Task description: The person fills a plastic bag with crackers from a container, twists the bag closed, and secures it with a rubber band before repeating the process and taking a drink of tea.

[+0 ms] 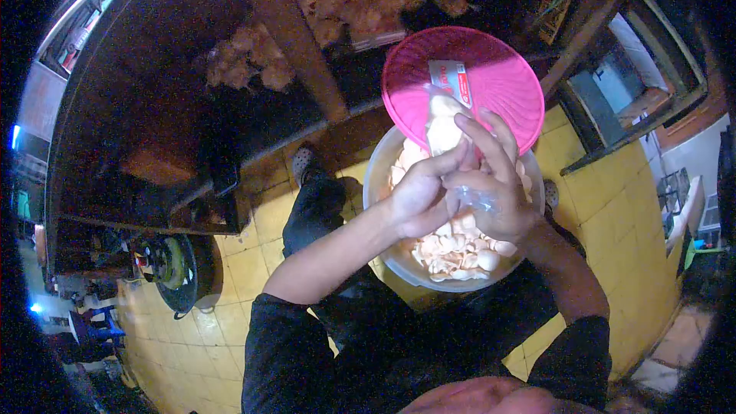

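A small clear plastic bag (443,132) of pale pieces, with a red-and-white printed label at its far end, is between my two hands. My left hand (425,195) pinches it from the left, thumb and fingers meeting near its neck. My right hand (498,192) curls around the loose, crinkled plastic at the near end, with some fingers raised. Below both hands stands a large translucent tub (377,184) filled with pale, chip-like pieces (460,253). Behind the bag, a round pink plastic lid or tray (502,69) rests over the tub's far side.
A dark wooden shelf (291,46) with heaps of brownish pieces (360,0) runs along the far side. On the yellow tiled floor (245,276) sits a dark basin (201,280) at left. A wooden frame (636,107) stands at right. My legs flank the tub.
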Available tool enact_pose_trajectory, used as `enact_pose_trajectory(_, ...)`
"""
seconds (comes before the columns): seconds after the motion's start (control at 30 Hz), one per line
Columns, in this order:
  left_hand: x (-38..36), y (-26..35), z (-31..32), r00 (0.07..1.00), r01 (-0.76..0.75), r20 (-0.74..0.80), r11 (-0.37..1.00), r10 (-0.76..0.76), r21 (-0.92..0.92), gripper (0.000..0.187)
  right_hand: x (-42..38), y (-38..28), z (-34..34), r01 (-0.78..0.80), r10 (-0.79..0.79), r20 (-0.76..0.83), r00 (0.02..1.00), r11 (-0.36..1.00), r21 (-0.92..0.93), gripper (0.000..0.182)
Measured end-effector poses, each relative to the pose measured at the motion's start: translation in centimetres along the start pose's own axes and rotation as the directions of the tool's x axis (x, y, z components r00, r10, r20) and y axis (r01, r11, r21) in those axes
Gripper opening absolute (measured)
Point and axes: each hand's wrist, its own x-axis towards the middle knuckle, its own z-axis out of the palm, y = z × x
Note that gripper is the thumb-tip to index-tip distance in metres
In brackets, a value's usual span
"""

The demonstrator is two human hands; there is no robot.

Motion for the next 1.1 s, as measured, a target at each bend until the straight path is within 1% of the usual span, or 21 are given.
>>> enact_pose_trajectory(0.07, -0.1, 0.5, -0.2, 0.992, -0.034, -0.122, 0.997, 0.025, -0.071, 0.032, 0.2, 0.5, -0.1, -0.108, 0.11, -0.019, 0.994, 0.991, 0.078, 0.012)
enact_pose_trajectory(0.1, 0.0, 1.3, -0.9, 1.0, -0.02, 0.005, 1.0, 0.02, 0.002, 0.025, 0.3, 0.6, -0.2, -0.213, 0.22, -0.033, 0.975, 0.965, 0.153, 0.008)
enact_pose_trajectory(0.13, 0.0, 1.9, -1.5, 0.991, -0.016, 0.131, 0.997, 0.006, 0.074, 0.022, 0.8, -0.1, -1.1, -0.431, 0.43, 0.043, 0.902, 0.902, 0.024, 0.009)
enact_pose_trajectory(0.17, -0.1, 2.3, -2.0, 0.991, -0.017, 0.132, 0.997, 0.007, 0.074, 0.022, 0.7, 0.1, -1.2, -0.431, 0.429, 0.044, 0.902, 0.902, 0.024, 0.009)
enact_pose_trajectory(0.27, -0.2, 3.3, -1.6, 0.965, 0.11, 0.236, 0.993, -0.114, 0.031, 0.024, -0.2, 1.5, -0.7, -0.662, 0.688, 0.175, 0.704, 0.547, 0.513, 0.033)
enact_pose_trajectory(0.3, -0.3, 3.4, -1.2, 0.965, 0.106, 0.237, 0.994, -0.111, 0.032, 0.024, -0.1, 1.8, -1.1, -0.66, 0.685, 0.176, 0.707, 0.55, 0.512, 0.033)
enact_pose_trajectory(0.37, -0.5, 3.3, -0.1, 0.997, 0.048, 0.069, 0.998, -0.044, -0.051, 0.023, 0.2, 2.7, -2.0, -0.683, 0.647, 0.409, 0.643, 0.244, 0.689, 0.031)
enact_pose_trajectory(0.43, -0.7, 3.1, 1.4, 0.998, -0.06, 0.036, 0.997, 0.058, 0.045, 0.023, 0.3, 2.4, -2.0, -0.655, 0.604, 0.394, 0.693, 0.3, 0.693, 0.027)
enact_pose_trajectory(0.5, -0.7, 3.5, 0.9, 0.986, -0.164, 0.011, 0.976, 0.164, 0.145, 0.023, 0.5, 1.4, -2.1, -0.562, 0.553, 0.115, 0.825, 0.782, 0.271, 0.02)
enact_pose_trajectory(0.53, -0.8, 4.0, -0.4, 0.99, -0.06, -0.082, 0.862, 0.117, 0.504, 0.029, 0.8, 2.2, -2.7, -0.176, 0.205, 0.088, 0.975, 0.949, -0.26, 0.014)
enact_pose_trajectory(0.57, -0.7, 4.4, -1.5, 0.977, 0.085, -0.189, 0.622, 0.103, 0.778, 0.036, 1.1, 2.1, -2.8, -0.174, 0.202, 0.09, 0.975, 0.951, -0.257, 0.014)
enact_pose_trajectory(0.6, -1.0, 4.6, -0.2, 0.968, 0.182, -0.24, 0.461, 0.07, 0.869, 0.041, 1.7, 1.3, -2.8, 0.003, 0.064, 0.21, 0.976, 0.952, -0.306, 0.013)
enact_pose_trajectory(0.63, -1.1, 4.6, -0.3, 0.968, 0.183, -0.241, 0.46, 0.069, 0.869, 0.041, 2.2, 0.8, -2.8, 0.183, -0.066, 0.333, 0.941, 0.925, -0.334, 0.012)
enact_pose_trajectory(0.67, -1.1, 4.6, -0.6, 0.983, 0.145, -0.173, 0.327, 0.057, 0.934, 0.04, 1.9, 1.3, -1.9, 0.312, -0.248, 0.207, 0.946, 0.867, -0.389, 0.01)
enact_pose_trajectory(0.73, -0.6, 4.0, -2.4, 0.989, -0.072, 0.062, 0.071, 0.131, 0.995, 0.036, 1.4, 2.4, -0.8, 0.229, -0.194, 0.147, 0.97, 0.932, -0.281, 0.009)
enact_pose_trajectory(0.77, -0.4, 3.6, -3.6, 0.991, -0.069, 0.06, 0.068, 0.123, 0.995, 0.036, 1.2, 2.6, -0.5, 0.145, -0.131, 0.093, 0.987, 0.976, -0.162, 0.008)
enact_pose_trajectory(0.83, -0.5, 3.4, -3.1, 0.823, -0.283, 0.461, -0.462, 0.333, 0.84, 0.023, 1.6, 1.5, -1.1, 0.003, 0.014, 0.089, 0.996, 0.982, -0.191, 0.007)
enact_pose_trajectory(0.87, -0.7, 3.4, -2.9, 0.828, -0.287, 0.457, -0.455, 0.324, 0.843, 0.023, 1.6, 1.0, -1.3, -0.131, 0.154, 0.092, 0.984, 0.968, -0.215, 0.007)
enact_pose_trajectory(0.97, -1.0, 4.0, -0.8, 0.839, -0.123, 0.439, -0.672, 0.323, 0.73, 0.018, 1.5, 1.3, -0.2, -0.295, 0.292, -0.045, 0.955, 0.95, -0.101, 0.007)
enact_pose_trajectory(1.03, -0.7, 4.2, -0.5, 0.706, -0.203, 0.602, -0.708, 0.373, 0.677, 0.015, 1.8, 1.7, 0.1, -0.289, 0.284, -0.082, 0.955, 0.955, -0.06, 0.007)
enact_pose_trajectory(1.1, -0.3, 4.4, -1.1, 0.646, -0.306, 0.651, -0.648, 0.397, 0.698, 0.016, 2.2, 1.4, 0.4, -0.449, 0.527, -0.119, 0.841, 0.804, 0.389, 0.009)
